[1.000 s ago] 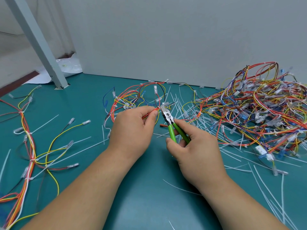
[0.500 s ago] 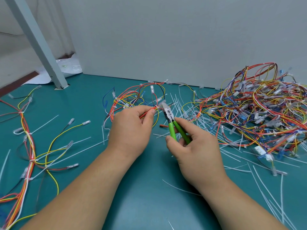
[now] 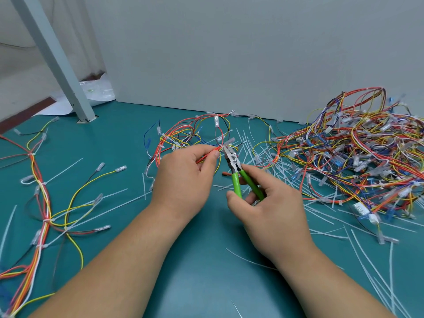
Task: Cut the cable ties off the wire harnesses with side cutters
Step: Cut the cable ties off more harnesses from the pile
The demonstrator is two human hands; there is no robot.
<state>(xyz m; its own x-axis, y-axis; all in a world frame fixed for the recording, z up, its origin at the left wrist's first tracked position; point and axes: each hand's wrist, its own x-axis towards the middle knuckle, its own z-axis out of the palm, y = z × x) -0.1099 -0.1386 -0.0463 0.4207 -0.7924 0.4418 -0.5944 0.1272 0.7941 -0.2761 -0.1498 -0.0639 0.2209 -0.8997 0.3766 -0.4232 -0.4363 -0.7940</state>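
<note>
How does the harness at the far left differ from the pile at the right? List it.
The left harness lies flat and spread out; the right pile is heaped and tangled. The right pile holds far more wire than the left harness, with many blue connectors. Both have red, orange and yellow wires and lie on the teal table.

Burying the ends of the green handles of the side cutters (image 3: 236,171) inside the right grip (image 3: 268,210). Covering the held stretch of the wire harness (image 3: 181,130) under the left grip (image 3: 183,177), and tucking most of the fingers out of sight beneath. Touching the red wires with cutter tips too small for telling any cable tie between them. Running the left harness (image 3: 43,203) off the left and bottom edges. Spilling the tangled pile (image 3: 355,161) past the right edge, smearing its connectors into blur. Losing the grey post (image 3: 52,56) at the top edge, and the loose white ties (image 3: 378,260) at the bottom right corner.
</note>
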